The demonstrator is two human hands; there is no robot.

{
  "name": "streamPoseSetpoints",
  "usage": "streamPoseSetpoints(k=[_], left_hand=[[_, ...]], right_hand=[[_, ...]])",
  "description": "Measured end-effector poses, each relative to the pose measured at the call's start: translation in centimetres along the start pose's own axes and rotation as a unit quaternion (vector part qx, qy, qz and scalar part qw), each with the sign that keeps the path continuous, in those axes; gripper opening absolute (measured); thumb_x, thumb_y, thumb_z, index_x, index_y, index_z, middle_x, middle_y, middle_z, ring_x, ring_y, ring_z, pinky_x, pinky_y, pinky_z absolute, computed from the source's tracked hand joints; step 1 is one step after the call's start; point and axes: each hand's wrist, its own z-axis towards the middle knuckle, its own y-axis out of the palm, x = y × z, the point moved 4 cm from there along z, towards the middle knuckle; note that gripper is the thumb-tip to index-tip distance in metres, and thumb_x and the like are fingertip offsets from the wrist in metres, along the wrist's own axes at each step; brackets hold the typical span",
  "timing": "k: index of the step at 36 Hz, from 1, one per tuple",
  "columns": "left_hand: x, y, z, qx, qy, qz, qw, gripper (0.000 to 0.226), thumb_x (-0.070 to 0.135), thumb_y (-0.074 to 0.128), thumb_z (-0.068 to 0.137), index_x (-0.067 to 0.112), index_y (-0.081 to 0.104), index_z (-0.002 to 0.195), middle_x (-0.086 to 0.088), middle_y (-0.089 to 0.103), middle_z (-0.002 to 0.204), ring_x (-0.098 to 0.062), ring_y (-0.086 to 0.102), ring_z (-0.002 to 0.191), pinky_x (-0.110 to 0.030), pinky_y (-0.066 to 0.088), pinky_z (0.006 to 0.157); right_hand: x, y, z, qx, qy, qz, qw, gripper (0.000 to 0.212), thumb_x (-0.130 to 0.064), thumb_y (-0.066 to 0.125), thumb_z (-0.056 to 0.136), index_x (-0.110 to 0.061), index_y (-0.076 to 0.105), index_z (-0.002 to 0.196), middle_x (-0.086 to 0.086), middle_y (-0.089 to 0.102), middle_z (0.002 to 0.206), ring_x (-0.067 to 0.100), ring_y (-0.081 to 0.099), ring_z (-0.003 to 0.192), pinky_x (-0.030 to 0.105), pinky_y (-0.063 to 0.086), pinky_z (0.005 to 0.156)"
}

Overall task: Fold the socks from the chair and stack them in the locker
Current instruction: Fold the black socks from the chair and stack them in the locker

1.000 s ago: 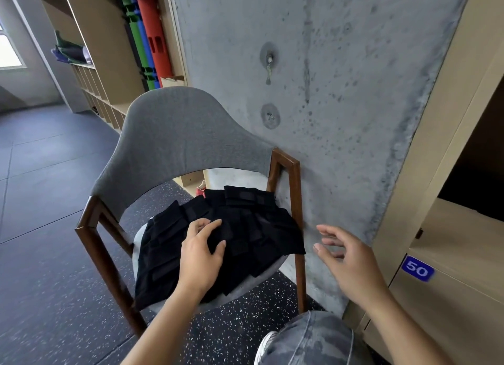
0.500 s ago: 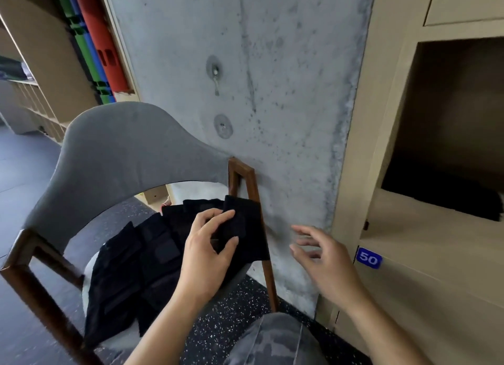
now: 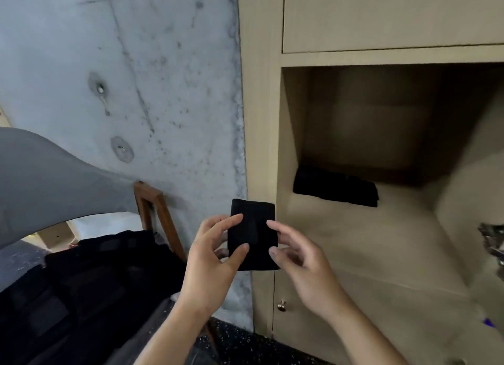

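A folded black sock (image 3: 253, 232) is held up between both hands in front of the locker's left wall. My left hand (image 3: 215, 258) pinches its left edge with thumb and fingers. My right hand (image 3: 297, 258) pinches its right edge. A pile of black socks (image 3: 90, 277) lies on the seat of the grey chair (image 3: 41, 182) at the lower left. Inside the open wooden locker (image 3: 354, 242) a row of folded black socks (image 3: 335, 188) lies at the back left of its floor.
A bare concrete wall (image 3: 163, 78) stands between chair and locker. The chair's wooden arm (image 3: 155, 209) rises just left of my hands. A closed locker door with a small knob (image 3: 282, 306) is below. A metal fitting (image 3: 493, 242) shows at the right edge.
My left hand lifted one black sock off the chair pile and carried it right toward the locker. My right hand closed in and took its other edge. The view swung right to the locker.
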Motion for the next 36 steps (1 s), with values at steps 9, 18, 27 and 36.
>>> streamPoseSetpoints(k=[9,18,27,36], left_hand=[[0.0,6.3,2.3,-0.078,0.014,-0.005,0.997,0.049,0.003,0.075,0.09,0.029,0.065,0.131,0.014,0.055,0.132,0.015,0.057,0.114,-0.007,0.049,0.086],[-2.3,13.5,3.9,-0.135,0.011,0.01,0.991,0.057,0.007,0.078,0.088,0.034,0.062,0.135,0.019,0.05,0.132,0.005,0.058,0.114,-0.014,0.051,0.089],[-4.2,18.3,5.5,-0.169,0.043,0.049,0.984,0.059,0.002,0.076,0.088,0.028,0.06,0.139,0.016,0.047,0.133,0.013,0.049,0.113,-0.007,0.048,0.083],[-7.4,21.4,8.1,-0.203,0.01,0.045,0.978,0.056,0.008,0.072,0.094,0.028,0.056,0.144,0.014,0.048,0.138,-0.005,0.061,0.114,-0.011,0.053,0.09]], right_hand=[[1.3,-5.6,-0.7,0.09,0.029,-0.021,0.995,0.04,-0.015,0.064,0.101,-0.043,0.065,0.129,-0.014,0.064,0.123,0.012,0.068,0.1,0.014,0.051,0.089],[2.7,-11.0,-1.5,0.203,0.063,-0.02,0.977,0.036,-0.014,0.068,0.098,-0.042,0.069,0.12,-0.01,0.065,0.121,-0.009,0.063,0.1,0.009,0.05,0.084],[4.9,-14.3,-1.1,0.269,0.097,-0.004,0.958,0.032,-0.008,0.066,0.098,-0.033,0.074,0.116,-0.007,0.067,0.116,-0.016,0.062,0.095,0.005,0.048,0.073],[8.1,-17.4,1.7,0.308,0.141,0.023,0.941,0.032,-0.004,0.067,0.096,-0.027,0.076,0.117,-0.004,0.072,0.112,0.005,0.067,0.1,0.017,0.052,0.068]])
